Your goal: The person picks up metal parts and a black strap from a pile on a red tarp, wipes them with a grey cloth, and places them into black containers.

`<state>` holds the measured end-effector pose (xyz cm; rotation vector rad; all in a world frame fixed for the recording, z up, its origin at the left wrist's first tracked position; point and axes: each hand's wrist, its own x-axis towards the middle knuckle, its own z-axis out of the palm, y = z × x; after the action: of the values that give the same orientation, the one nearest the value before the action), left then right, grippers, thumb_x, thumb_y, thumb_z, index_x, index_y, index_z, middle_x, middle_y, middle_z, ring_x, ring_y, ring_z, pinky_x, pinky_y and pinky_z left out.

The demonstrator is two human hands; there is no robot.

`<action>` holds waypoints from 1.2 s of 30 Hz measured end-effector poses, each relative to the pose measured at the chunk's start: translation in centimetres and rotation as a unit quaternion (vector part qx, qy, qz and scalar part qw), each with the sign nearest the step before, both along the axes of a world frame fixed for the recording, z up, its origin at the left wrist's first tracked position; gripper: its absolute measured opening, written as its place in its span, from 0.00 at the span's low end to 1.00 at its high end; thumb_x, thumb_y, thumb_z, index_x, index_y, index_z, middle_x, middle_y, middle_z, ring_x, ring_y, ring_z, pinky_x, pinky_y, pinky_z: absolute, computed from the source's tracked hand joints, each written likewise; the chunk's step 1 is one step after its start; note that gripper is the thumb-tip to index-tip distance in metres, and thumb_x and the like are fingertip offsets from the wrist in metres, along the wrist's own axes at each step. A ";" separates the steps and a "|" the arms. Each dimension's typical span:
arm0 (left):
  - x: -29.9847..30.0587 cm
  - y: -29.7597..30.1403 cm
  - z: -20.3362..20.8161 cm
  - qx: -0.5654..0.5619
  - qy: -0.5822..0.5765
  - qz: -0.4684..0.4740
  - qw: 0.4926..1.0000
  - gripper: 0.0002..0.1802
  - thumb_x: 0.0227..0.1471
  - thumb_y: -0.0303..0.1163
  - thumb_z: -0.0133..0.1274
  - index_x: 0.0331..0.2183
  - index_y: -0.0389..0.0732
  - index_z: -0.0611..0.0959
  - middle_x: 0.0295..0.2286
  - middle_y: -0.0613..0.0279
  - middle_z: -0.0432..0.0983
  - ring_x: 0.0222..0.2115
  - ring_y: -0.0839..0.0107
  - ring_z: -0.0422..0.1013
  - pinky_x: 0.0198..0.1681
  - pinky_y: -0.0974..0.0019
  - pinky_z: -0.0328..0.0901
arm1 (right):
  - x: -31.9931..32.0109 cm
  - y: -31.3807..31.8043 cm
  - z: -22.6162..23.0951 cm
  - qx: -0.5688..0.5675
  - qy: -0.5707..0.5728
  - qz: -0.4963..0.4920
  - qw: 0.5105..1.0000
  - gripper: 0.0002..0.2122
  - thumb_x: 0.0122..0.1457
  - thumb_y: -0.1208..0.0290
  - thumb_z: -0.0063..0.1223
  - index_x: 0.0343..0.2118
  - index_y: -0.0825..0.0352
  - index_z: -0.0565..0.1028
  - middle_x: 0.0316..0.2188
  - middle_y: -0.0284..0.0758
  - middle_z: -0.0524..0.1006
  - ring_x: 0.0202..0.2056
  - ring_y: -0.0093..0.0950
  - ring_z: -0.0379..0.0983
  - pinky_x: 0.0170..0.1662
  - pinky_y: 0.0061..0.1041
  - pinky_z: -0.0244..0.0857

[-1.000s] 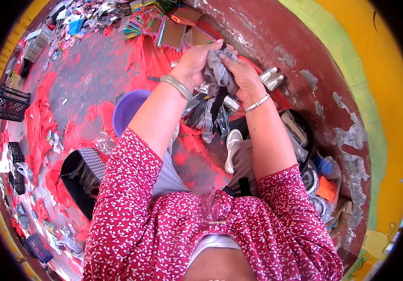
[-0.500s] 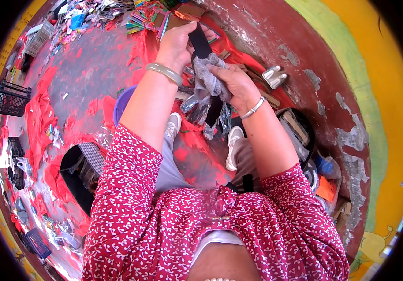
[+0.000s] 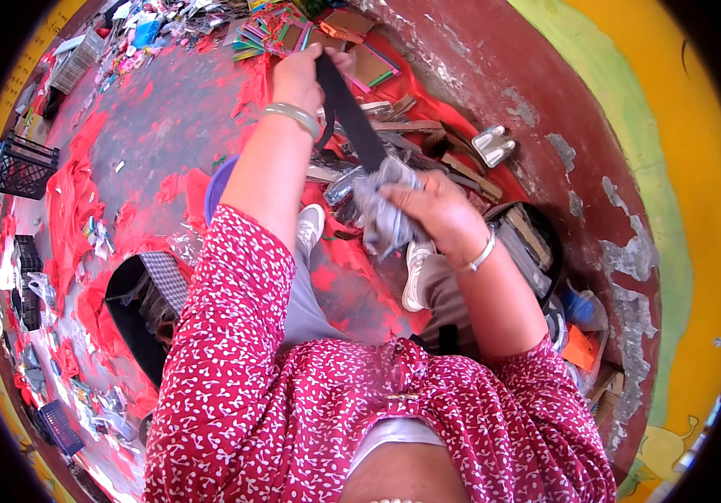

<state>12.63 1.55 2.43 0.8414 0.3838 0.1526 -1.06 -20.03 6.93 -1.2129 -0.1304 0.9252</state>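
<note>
A black strap is held above the littered floor, its upper end pinched in the left hand, whose fingers are clamped on it. From there it is run nearly straight down to a crumpled grey cloth, which is gripped by the right hand with the thumb pressed over its top. Beside the left hand a second, slacker length of black strap is left hanging. Whether the strap is only wrapped by the cloth or joined to it cannot be told, as the cloth is blurred.

The slack length could be snagged on the wooden strips or the clear-wrapped packets below if the hands were lowered. If the cloth were squeezed too lightly, the strap could be let slip through it; if it were squeezed too hard while pulled, the strap could be twisted or jerked from the left fingertips. Should either hold be lost, the strap could be dropped among the packets, near the shoe, or onto the red sheeting, and be dirtied by loose scraps there
</note>
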 end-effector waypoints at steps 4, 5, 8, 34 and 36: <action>1.1 3.6 -2.8 -0.038 0.010 0.056 0.998 0.11 0.54 0.29 0.37 0.28 0.29 0.69 0.27 0.43 0.72 0.30 0.52 0.72 0.37 0.58 0.69 | -2.2 -0.6 0.1 -0.060 -0.054 0.037 0.996 0.08 0.55 0.71 0.48 0.31 0.71 0.75 0.23 0.26 0.75 0.24 0.12 0.67 0.27 0.13 0.62; 1.3 3.8 -3.1 -0.040 0.015 0.065 0.997 0.11 0.54 0.29 0.37 0.29 0.29 0.69 0.28 0.43 0.72 0.31 0.52 0.72 0.37 0.58 0.69 | -2.3 -1.0 0.4 -0.054 -0.047 0.056 0.996 0.08 0.55 0.71 0.48 0.32 0.71 0.75 0.24 0.26 0.75 0.25 0.12 0.68 0.28 0.13 0.62; 1.0 5.2 -3.5 -0.049 0.026 0.090 0.994 0.11 0.54 0.28 0.36 0.30 0.28 0.69 0.28 0.42 0.72 0.32 0.51 0.72 0.38 0.58 0.69 | -3.2 -1.5 2.0 -0.054 -0.057 0.106 0.991 0.08 0.55 0.71 0.48 0.33 0.70 0.75 0.26 0.27 0.75 0.27 0.13 0.68 0.31 0.15 0.63; -4.3 -6.1 0.1 -0.125 0.021 -0.478 0.869 0.19 0.54 0.45 0.42 0.36 0.38 0.75 0.33 0.60 0.74 0.34 0.70 0.71 0.41 0.65 0.66 | 8.5 -0.2 -4.3 0.092 -0.004 -0.169 0.981 0.11 0.57 0.69 0.45 0.39 0.72 0.70 0.33 0.36 0.74 0.34 0.27 0.72 0.36 0.26 0.68; -3.6 -6.0 -0.4 -0.110 0.004 -0.477 0.872 0.18 0.55 0.39 0.42 0.37 0.32 0.74 0.35 0.54 0.74 0.37 0.65 0.71 0.44 0.62 0.65 | 8.2 0.3 -4.0 0.090 0.000 -0.146 0.985 0.12 0.58 0.69 0.43 0.39 0.71 0.70 0.34 0.37 0.74 0.34 0.27 0.72 0.37 0.27 0.68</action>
<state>8.98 -4.49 1.98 0.7221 -0.0435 -0.8055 7.14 -19.72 2.90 -1.0305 -0.0331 0.6420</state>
